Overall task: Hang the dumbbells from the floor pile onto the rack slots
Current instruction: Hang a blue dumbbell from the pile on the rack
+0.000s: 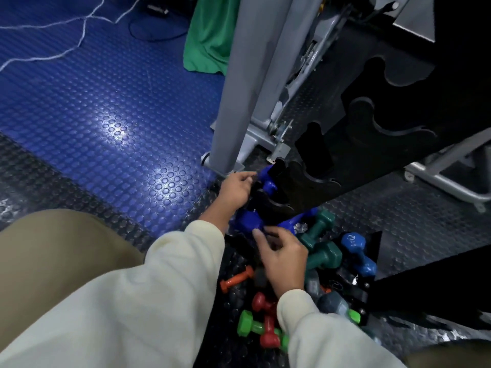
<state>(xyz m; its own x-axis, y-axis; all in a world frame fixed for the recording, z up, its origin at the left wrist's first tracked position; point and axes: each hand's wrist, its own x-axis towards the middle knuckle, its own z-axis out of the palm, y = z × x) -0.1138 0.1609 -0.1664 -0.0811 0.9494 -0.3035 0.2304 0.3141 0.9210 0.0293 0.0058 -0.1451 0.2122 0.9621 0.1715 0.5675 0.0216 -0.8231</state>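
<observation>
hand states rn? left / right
Left hand: open, at the blue dumbbell in the rack slot.
Right hand: open, fingertips on another blue dumbbell.

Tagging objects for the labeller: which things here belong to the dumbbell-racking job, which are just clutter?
Job:
- black slotted dumbbell rack
- dark blue dumbbell at the lowest slots
- floor pile: teal dumbbell, lighter blue dumbbell, orange dumbbell, red dumbbell, bright green dumbbell
- left hand, right hand

Clutter:
- green cloth
- white cord
- grey machine frame

Studded glossy floor [119,107] (rubbery), matt rack [398,107]
</observation>
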